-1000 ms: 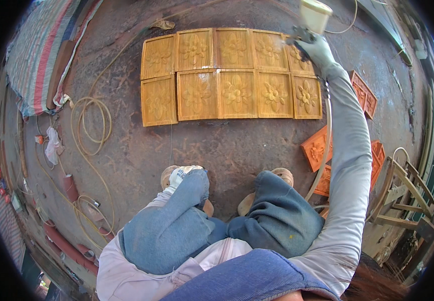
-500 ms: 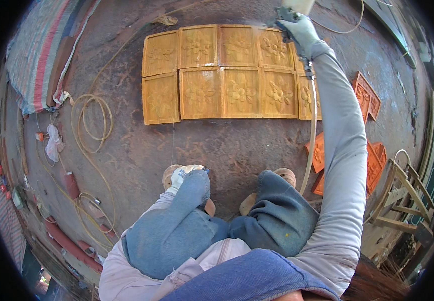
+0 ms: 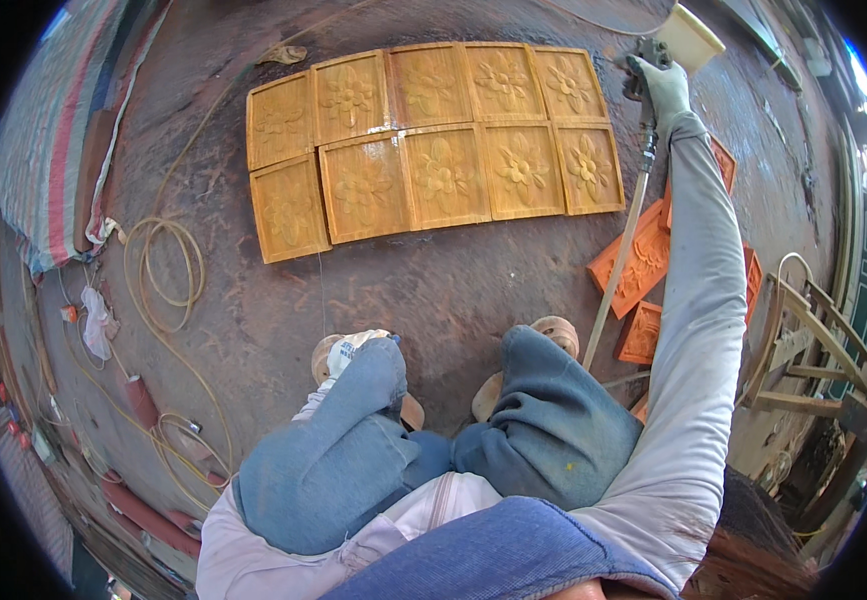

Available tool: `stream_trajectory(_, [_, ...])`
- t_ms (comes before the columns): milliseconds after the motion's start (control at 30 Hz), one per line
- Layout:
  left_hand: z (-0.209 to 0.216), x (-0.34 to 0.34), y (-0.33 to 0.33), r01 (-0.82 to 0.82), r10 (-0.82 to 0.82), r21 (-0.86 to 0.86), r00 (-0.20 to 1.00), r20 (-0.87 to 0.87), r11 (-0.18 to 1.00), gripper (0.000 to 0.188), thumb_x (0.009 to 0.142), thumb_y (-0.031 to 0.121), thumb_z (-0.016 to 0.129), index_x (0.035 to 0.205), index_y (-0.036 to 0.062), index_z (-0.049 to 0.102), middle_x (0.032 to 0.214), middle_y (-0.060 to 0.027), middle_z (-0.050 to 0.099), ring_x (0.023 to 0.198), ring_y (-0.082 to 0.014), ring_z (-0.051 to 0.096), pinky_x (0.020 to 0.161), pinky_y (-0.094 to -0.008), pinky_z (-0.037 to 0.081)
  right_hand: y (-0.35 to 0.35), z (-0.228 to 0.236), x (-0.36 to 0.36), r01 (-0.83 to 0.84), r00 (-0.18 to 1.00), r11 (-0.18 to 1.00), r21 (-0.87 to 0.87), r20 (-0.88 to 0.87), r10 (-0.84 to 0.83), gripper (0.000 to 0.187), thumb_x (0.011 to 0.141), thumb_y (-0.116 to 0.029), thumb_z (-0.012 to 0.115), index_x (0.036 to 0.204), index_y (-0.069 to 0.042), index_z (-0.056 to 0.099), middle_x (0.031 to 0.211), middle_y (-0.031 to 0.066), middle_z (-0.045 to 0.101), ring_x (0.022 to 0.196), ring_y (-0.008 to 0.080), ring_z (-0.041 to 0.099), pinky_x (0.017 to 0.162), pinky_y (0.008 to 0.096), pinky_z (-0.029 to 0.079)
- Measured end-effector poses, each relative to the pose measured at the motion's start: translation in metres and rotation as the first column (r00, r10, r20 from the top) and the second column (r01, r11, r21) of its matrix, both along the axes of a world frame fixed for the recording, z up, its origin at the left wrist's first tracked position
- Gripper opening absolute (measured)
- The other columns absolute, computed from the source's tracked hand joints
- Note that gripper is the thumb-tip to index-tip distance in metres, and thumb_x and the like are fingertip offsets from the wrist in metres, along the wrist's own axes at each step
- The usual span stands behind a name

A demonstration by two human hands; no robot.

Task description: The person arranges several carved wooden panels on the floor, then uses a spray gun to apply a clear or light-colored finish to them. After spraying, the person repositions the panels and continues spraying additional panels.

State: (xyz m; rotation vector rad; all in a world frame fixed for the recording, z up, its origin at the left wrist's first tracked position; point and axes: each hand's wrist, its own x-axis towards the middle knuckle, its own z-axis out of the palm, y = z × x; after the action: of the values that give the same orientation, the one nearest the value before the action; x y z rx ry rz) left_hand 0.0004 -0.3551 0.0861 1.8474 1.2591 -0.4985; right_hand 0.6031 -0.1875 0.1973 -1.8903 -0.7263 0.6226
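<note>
Spray gun: a dark metal spray gun [image 3: 643, 78] with a cream-coloured cup [image 3: 691, 38], just right of the yellow panels near their far corner.
Right hand: the right hand [image 3: 667, 92], in a pale glove, has its fingers closed around the gun; the trigger's position is too small to tell.
Hose at the gun: a pale flexible hose [image 3: 614, 270] runs down from the handle towards the right foot.
Yellow panels: ten yellow-brown carved wooden panels [image 3: 442, 172], each with a raised flower, lie on the floor in two rows of five; the near-left one sits slightly askew, some surfaces shining.
Left hand: the left hand [image 3: 355, 350], in a white glove with blue print, is by the left knee, partly hidden; finger state cannot be told.
Orange panels: several reddish-orange carved panels [image 3: 637, 264] lie right of the hose, partly behind the forearm.
Left side: a loosely coiled yellowish hose [image 3: 198, 268], a crumpled white plastic bag [image 3: 97, 322] and a striped woven sheet [image 3: 53, 140].
Right side: a brown wooden frame [image 3: 821, 335].
</note>
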Motion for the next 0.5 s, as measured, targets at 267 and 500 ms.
stream_trajectory(267, [0.003,-0.006,0.005,0.048,-0.048,0.009,0.999,-0.003,0.999,0.025,0.098,0.034,0.053,0.102,0.0136,0.066,0.095,-0.0143,0.070,0.090,-0.0345,0.068,0.076,-0.0436,0.053,-0.076,0.026,-0.058,0.073,0.995,0.986,-0.151,0.082,-0.062,0.021,0.087,-0.020,0.073,0.099,-0.003,0.068,0.080,0.0008,0.065,0.062,0.0091,0.058,0.053,0.0276,0.046])
stream_trajectory(500, [-0.001,-0.008,0.003,0.088,-0.088,-0.022,0.996,-0.001,0.996,0.025,0.098,0.034,0.053,0.102,0.0137,0.066,0.095,-0.0143,0.070,0.090,-0.0344,0.068,0.076,-0.0435,0.053,-0.199,0.052,-0.081,0.044,0.999,0.936,-0.350,0.001,-0.047,0.022,0.090,-0.013,0.070,0.107,0.000,0.065,0.083,0.0011,0.064,0.066,0.0082,0.057,0.057,0.0255,0.048])
